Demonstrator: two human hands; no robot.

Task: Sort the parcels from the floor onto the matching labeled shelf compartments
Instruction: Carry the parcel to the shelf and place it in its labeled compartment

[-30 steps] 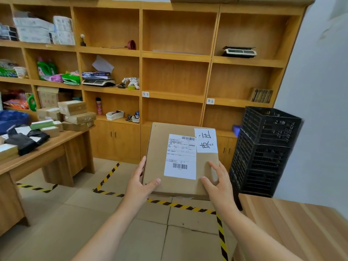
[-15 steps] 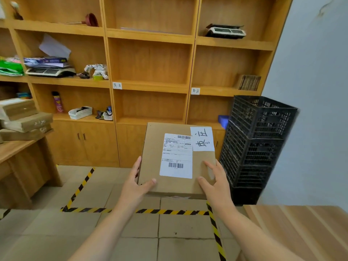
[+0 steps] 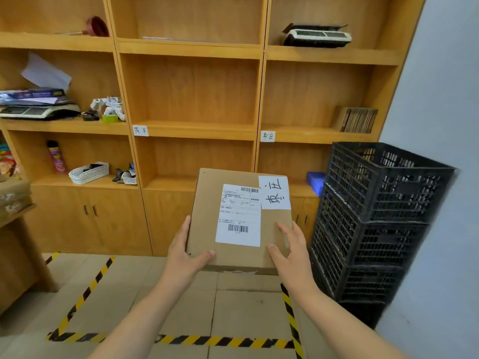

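Up in front of the wooden shelving (image 3: 197,130), chest-high and off the floor, sits the cardboard parcel (image 3: 207,229), and both hands are on it. Left hand (image 3: 185,257) has its grip clamped on the near left corner, thumb over the top face, fingers running up the left edge. Right hand (image 3: 291,252) matches it on the near right side, grip closed on the box, thumb pressed on top and fingers spread across the cardboard. Top face is tilted toward the camera, so the printed shipping label (image 3: 239,216) with its barcodes reads plainly, and just beside it, overlapping its upper right corner, there's a white handwritten slip (image 3: 274,193).

Look past the parcel: two small handwritten tags on the shelf edges, one (image 3: 140,131) on the middle column, another (image 3: 267,136) on the right column. Both compartments above those tags are mostly bare, with a row of thin brown items (image 3: 359,119) standing at the right end of the right one.

To the right, a stack of black plastic crates (image 3: 375,221) stands against the wall, just beside the parcel's right edge. Underfoot, flattened cardboard (image 3: 246,307) lies on the floor, framed by yellow-and-black hazard tape (image 3: 225,342). Over on the left shelves: a weighing scale (image 3: 36,112), a spray can (image 3: 56,156), a white basket (image 3: 89,173).
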